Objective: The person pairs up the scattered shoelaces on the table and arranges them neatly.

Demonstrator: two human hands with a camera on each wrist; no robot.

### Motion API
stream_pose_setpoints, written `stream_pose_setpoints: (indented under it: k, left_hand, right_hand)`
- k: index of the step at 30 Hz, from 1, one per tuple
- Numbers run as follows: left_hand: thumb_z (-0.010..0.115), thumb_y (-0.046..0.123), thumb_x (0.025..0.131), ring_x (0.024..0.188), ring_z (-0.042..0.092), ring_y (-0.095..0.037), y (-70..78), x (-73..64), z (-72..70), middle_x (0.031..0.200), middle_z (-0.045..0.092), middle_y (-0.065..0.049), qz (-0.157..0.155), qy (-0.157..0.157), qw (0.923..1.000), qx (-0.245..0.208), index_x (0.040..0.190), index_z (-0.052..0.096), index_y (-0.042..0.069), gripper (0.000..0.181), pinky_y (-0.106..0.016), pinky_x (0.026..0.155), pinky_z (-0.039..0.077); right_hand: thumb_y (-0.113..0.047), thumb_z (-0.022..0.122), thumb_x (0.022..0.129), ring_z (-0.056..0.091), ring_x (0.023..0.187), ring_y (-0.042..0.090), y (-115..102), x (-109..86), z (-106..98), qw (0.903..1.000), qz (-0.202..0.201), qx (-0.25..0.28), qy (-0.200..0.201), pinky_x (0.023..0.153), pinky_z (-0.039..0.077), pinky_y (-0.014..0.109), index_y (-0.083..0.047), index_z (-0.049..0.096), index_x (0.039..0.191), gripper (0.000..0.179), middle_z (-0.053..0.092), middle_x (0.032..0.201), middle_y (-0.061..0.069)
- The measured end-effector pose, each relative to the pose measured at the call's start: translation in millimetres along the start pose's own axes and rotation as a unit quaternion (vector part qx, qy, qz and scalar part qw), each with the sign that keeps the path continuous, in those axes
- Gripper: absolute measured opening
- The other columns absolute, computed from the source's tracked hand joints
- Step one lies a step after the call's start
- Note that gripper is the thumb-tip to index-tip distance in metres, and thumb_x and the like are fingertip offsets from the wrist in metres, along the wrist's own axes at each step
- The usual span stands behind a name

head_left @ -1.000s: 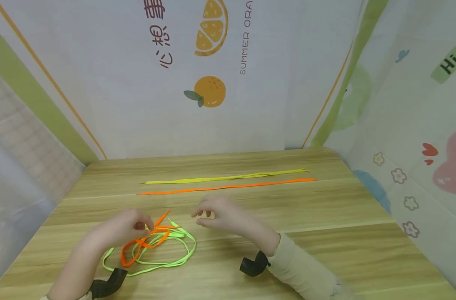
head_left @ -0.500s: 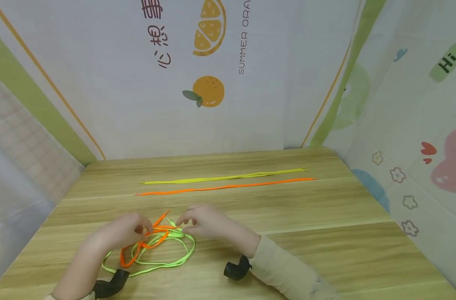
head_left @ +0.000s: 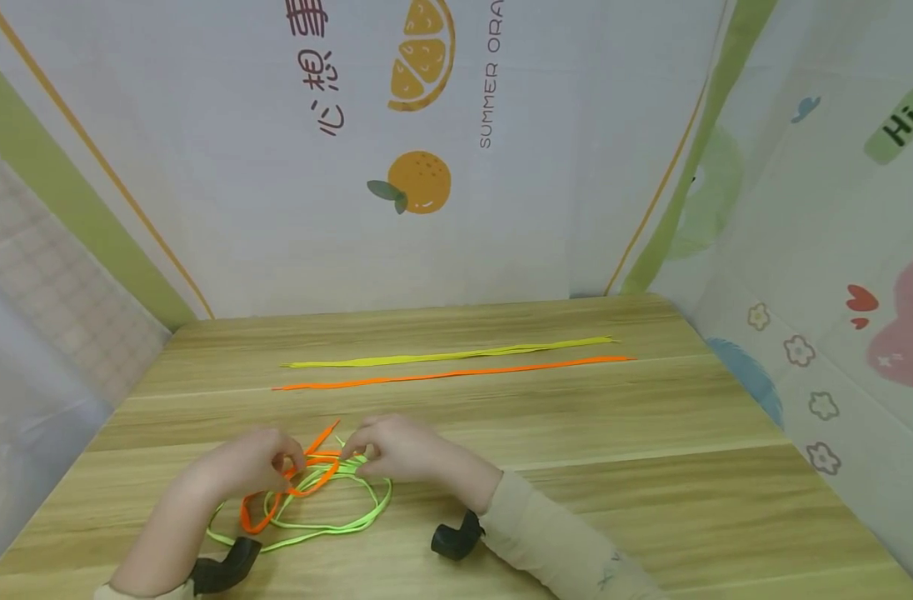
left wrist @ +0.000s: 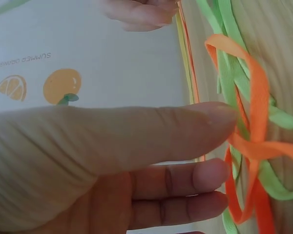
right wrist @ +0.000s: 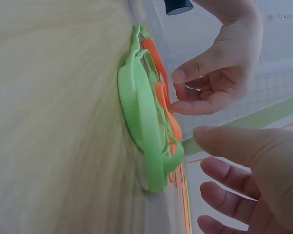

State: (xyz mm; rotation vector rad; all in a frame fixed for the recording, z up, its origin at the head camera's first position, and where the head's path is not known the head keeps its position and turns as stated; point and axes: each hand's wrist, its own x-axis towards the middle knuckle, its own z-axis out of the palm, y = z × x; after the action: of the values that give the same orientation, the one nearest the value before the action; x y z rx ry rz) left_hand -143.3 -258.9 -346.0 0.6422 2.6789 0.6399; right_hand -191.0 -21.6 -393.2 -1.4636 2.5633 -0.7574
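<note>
A loose tangle of a flat orange shoelace (head_left: 323, 477) and light green shoelace (head_left: 359, 527) lies on the table's near left. My left hand (head_left: 250, 460) is at the tangle's left side, fingertips right by the orange lace. In the left wrist view a gap shows between its thumb (left wrist: 185, 127) and lower fingers; any contact with the lace is unclear. My right hand (head_left: 396, 446) reaches over the right side of the tangle. In the right wrist view its thumb (right wrist: 229, 144) and fingers are spread apart, with no lace between them.
Farther back, a yellow shoelace (head_left: 419, 358) and a straight orange shoelace (head_left: 456, 373) lie stretched side by side across the wooden table (head_left: 651, 483). Printed cloth (head_left: 501, 250) hangs behind the table and along its sides. Each wrist wears a black fitting (head_left: 456, 537).
My right hand has moved left and slightly down to the right side of the tangle. The left hand and the laces have hardly shifted.
</note>
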Motion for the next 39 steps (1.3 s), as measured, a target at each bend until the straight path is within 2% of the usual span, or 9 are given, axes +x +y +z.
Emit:
stream_pose_setpoints:
  k: [8, 14, 20, 31, 36, 39]
  left_hand:
    - [0.071, -0.008, 0.067, 0.055, 0.042, -0.012, -4.6, 2.4, 2.6, 0.063, 0.044, 0.002, -0.025, -0.011, 0.9992, -0.029, 0.084, 0.067, 0.01, 0.025, -0.028, 0.054, 0.038]
    - [0.067, -0.014, 0.066, 0.044, 0.053, -0.016, -7.0, 2.9, 4.2, 0.063, 0.043, -0.001, -0.032, -0.022, 0.997, -0.067, 0.085, 0.066, 0.007, 0.028, -0.029, 0.055, 0.044]
    - [0.07, -0.013, 0.069, 0.041, 0.056, -0.021, -9.0, 3.3, 6.5, 0.064, 0.046, -0.005, -0.051, -0.027, 0.995, -0.081, 0.082, 0.064, 0.007, 0.025, -0.033, 0.053, 0.048]
    - [0.072, -0.007, 0.074, 0.04, 0.056, -0.022, -10.7, 4.2, 8.3, 0.066, 0.05, -0.005, -0.047, -0.034, 0.9946, -0.086, 0.08, 0.063, 0.007, 0.018, -0.035, 0.053, 0.048]
    - [0.069, -0.01, 0.07, 0.039, 0.055, -0.021, -10.5, 3.8, 9.5, 0.066, 0.049, -0.005, -0.049, -0.034, 0.9938, -0.093, 0.078, 0.061, 0.007, 0.021, -0.035, 0.048, 0.048]
    - [0.067, -0.013, 0.067, 0.039, 0.055, -0.022, -10.6, 3.7, 11.0, 0.065, 0.049, -0.007, -0.062, -0.036, 0.9915, -0.108, 0.078, 0.06, 0.006, 0.023, -0.036, 0.044, 0.048]
  right_hand:
    - [-0.017, 0.076, 0.082, 0.046, 0.069, -0.001, -1.8, 9.3, 5.5, 0.9994, -0.008, -0.03, -0.015, 0.063, 0.037, 0.012, -0.022, 0.071, 0.109, 0.027, 0.057, 0.091, -0.011]
    - [-0.018, 0.077, 0.082, 0.046, 0.071, -0.001, -3.4, 12.4, 8.8, 0.9988, -0.01, -0.045, -0.015, 0.062, 0.035, 0.011, -0.021, 0.072, 0.105, 0.024, 0.054, 0.086, -0.011]
    - [-0.021, 0.077, 0.083, 0.045, 0.069, -0.002, -0.5, 13.1, 15.8, 0.9988, 0.002, -0.046, -0.016, 0.062, 0.035, 0.011, -0.022, 0.073, 0.102, 0.02, 0.052, 0.083, -0.013]
    - [-0.018, 0.075, 0.084, 0.045, 0.07, -0.001, 2.3, 14.1, 20.4, 0.9996, 0.0, -0.026, -0.013, 0.062, 0.036, 0.012, -0.021, 0.072, 0.105, 0.022, 0.052, 0.084, -0.013]
    - [-0.018, 0.075, 0.085, 0.044, 0.07, 0.0, 2.3, 15.3, 22.5, 0.9997, -0.007, -0.022, -0.013, 0.061, 0.035, 0.012, -0.022, 0.07, 0.111, 0.027, 0.051, 0.084, -0.012]
    - [-0.02, 0.075, 0.085, 0.044, 0.068, 0.0, 1.8, 16.0, 23.9, 0.9996, -0.006, -0.026, -0.009, 0.06, 0.035, 0.011, -0.023, 0.069, 0.111, 0.027, 0.052, 0.086, -0.013]
